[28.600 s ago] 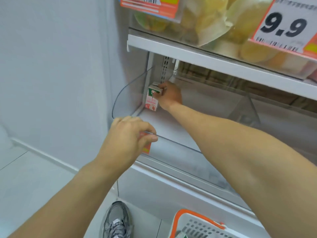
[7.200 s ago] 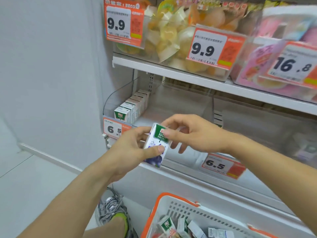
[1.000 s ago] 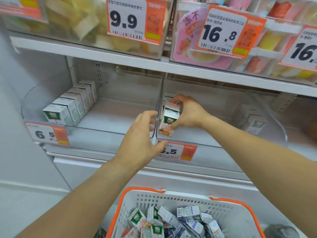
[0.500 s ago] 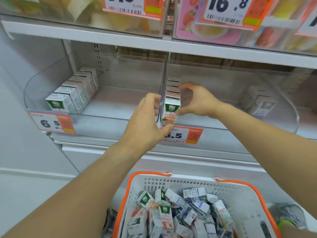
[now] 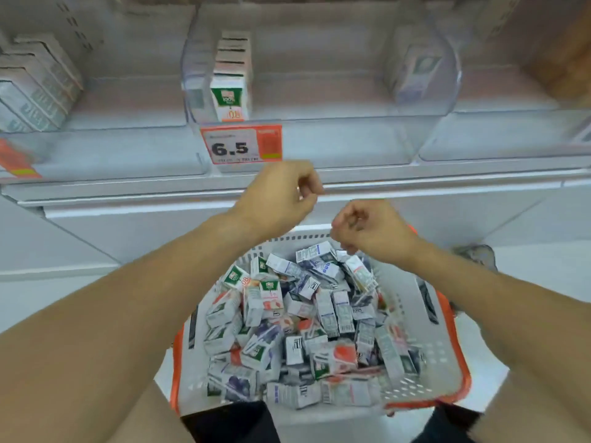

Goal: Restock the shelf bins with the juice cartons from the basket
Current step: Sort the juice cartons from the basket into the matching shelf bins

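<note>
A white basket with an orange rim [image 5: 460,356] sits on the floor below me, heaped with several small juice cartons [image 5: 297,324]. My left hand [image 5: 278,196] and my right hand [image 5: 371,233] hover above the basket's far edge, both with loosely curled fingers and holding nothing. In the middle clear shelf bin [image 5: 319,145] a row of cartons [image 5: 230,81] stands along the left wall. The left bin holds another row of cartons [image 5: 35,87], and a single carton [image 5: 415,75] shows blurred behind the right divider.
A 6.5 price tag [image 5: 241,143] hangs on the middle bin's front. Another orange tag [image 5: 17,161] is at the left. My knees in dark shorts [image 5: 230,423] frame the basket's near side. A shoe [image 5: 476,254] rests on the floor at the right.
Both hands have let go of the carton in the middle bin and dropped down over the basket. My view has tilted downward, so the upper shelf is out of sight.
</note>
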`<state>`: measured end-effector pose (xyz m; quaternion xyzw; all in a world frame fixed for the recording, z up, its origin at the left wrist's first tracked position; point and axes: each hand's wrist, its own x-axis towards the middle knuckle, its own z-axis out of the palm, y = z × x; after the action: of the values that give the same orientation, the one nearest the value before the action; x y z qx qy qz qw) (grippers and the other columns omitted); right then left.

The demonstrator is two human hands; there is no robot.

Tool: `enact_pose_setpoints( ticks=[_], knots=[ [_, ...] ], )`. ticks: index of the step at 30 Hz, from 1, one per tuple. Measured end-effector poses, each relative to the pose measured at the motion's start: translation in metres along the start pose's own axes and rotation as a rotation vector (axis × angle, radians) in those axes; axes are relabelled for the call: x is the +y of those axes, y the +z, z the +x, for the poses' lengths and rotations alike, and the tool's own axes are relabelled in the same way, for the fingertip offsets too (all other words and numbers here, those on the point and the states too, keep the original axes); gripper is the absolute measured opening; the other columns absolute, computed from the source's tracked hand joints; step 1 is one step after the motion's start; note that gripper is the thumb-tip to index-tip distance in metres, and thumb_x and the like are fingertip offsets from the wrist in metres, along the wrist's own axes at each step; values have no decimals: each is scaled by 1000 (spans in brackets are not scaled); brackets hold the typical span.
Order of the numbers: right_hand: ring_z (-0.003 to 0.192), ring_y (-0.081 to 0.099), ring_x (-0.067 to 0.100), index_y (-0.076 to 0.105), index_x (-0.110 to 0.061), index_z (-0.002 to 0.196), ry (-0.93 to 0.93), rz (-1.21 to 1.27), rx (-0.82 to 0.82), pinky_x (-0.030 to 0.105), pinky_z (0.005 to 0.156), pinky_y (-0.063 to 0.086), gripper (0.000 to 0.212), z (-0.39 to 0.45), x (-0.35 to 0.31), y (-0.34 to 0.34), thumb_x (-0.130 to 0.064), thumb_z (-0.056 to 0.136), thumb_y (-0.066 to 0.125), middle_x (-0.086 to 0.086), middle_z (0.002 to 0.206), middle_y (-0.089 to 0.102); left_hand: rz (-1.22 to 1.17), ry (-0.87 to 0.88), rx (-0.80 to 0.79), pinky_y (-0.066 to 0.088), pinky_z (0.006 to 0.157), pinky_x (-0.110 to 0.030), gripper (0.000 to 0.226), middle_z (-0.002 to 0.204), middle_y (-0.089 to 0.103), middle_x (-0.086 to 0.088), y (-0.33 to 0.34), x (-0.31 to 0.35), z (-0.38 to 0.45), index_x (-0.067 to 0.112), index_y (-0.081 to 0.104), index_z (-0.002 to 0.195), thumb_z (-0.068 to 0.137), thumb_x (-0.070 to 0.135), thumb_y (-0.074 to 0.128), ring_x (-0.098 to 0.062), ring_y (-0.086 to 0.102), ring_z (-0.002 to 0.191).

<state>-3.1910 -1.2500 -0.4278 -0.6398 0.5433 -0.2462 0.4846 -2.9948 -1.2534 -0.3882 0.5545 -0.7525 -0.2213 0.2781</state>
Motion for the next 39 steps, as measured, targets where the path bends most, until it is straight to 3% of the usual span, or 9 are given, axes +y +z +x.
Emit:
enact_pose_setpoints(
  ticks=[3,6,11,15,18,22,28,33,39],
  knots=[
    [63,62,13,70,-10,80,123,-293,-162,32,67,55,6,-2,57,9,-5,84,71,1,73,67,129,-147,-366,46,70,-21,10,86,69,4,59,-23,-12,15,70,97,90,14,62,1,58,68],
    [82,61,14,72,-11,92,201,-507,-270,31,82,53,6,2,94,10,-13,88,70,-1,87,66,182,-341,-448,50,85,-31,18,107,68,-3,97,-56,-31,14,65,109,92,18,62,-17,61,91],
    [122,51,29,52,-14,136,293,-675,-165,37,105,44,60,31,125,11,-23,81,76,12,135,50,156,-563,-441,51,82,-31,28,110,66,-7,128,-93,-64,11,62,114,89,24,69,-22,61,92],
    [132,45,33,31,-21,152,394,-681,-327,38,107,41,83,43,138,17,-25,83,77,14,148,41,-79,-636,-491,47,74,-29,39,105,60,-2,166,-98,-84,15,57,116,86,34,74,-19,60,87],
    [126,52,33,33,-23,150,404,-654,-327,34,97,45,75,41,149,23,-18,87,73,13,144,49,-219,-725,-547,52,75,-33,48,99,64,-3,194,-93,-92,17,50,112,83,46,74,-19,64,87],
    [100,59,29,46,-20,134,344,-609,-229,29,78,43,51,37,154,26,-23,89,70,9,121,62,-98,-751,-582,37,53,-28,55,80,55,1,220,-84,-96,16,44,100,80,60,69,-12,53,71],
    [89,56,26,49,-15,119,341,-596,-165,31,72,41,49,31,146,16,-46,88,70,8,114,59,-188,-818,-443,34,47,-27,37,63,46,1,216,-72,-90,17,45,69,78,31,78,-13,46,55],
    [112,60,31,51,-18,123,323,-530,-234,37,91,50,42,28,139,9,-36,90,69,14,133,57,-466,-873,-410,55,70,-34,36,88,62,0,191,-73,-93,15,57,101,75,7,81,-21,65,75],
    [82,63,24,55,-20,116,295,-248,-168,38,76,53,27,29,115,-9,-27,91,64,11,116,64,-668,-926,-259,57,76,-41,31,90,67,-11,146,-70,-80,15,59,115,86,7,69,-21,66,70]
  ],
)
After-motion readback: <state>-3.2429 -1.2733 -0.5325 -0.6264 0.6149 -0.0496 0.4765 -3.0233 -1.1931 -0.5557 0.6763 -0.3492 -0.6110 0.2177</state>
